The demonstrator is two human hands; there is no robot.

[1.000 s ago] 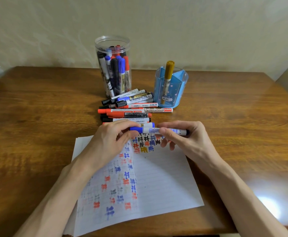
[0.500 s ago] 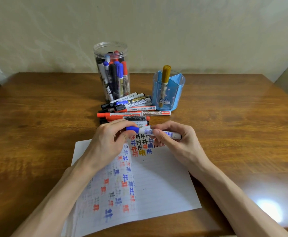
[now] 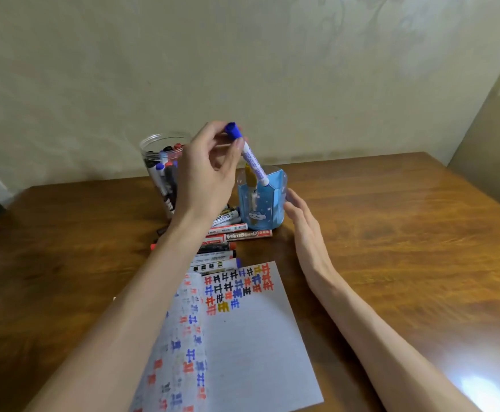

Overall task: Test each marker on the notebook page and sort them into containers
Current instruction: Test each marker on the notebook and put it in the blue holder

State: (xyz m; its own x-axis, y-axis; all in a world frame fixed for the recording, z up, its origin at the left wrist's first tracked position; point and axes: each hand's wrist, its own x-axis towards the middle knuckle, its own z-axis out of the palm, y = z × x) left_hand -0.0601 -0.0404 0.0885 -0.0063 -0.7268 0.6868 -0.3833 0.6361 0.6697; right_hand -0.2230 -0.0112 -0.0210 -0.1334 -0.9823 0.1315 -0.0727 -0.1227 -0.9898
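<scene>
My left hand [image 3: 205, 173] pinches a blue-capped white marker [image 3: 250, 157] near its cap, holding it tilted with the lower end over the rim of the blue pen holder [image 3: 269, 212]. A gold marker [image 3: 251, 176] stands inside that holder. My right hand [image 3: 303, 224] is flat with straight fingers beside the holder's right wall, at or very near touching it. A clear jar [image 3: 161, 176] with several markers stands behind my left hand. Loose markers [image 3: 231, 233] lie in a pile in front of the jar. The notebook page [image 3: 243, 337] with coloured test marks lies nearest me.
The wooden table [image 3: 391, 233] stretches bare to the right of the holder and to the left of the jar. A wall rises just behind the table. A bright light reflection shows at the table's lower right.
My left hand has lifted the capped blue marker from above the page up to the blue holder. My right hand has let go of the marker and moved beside the holder. The view tilted upward.
</scene>
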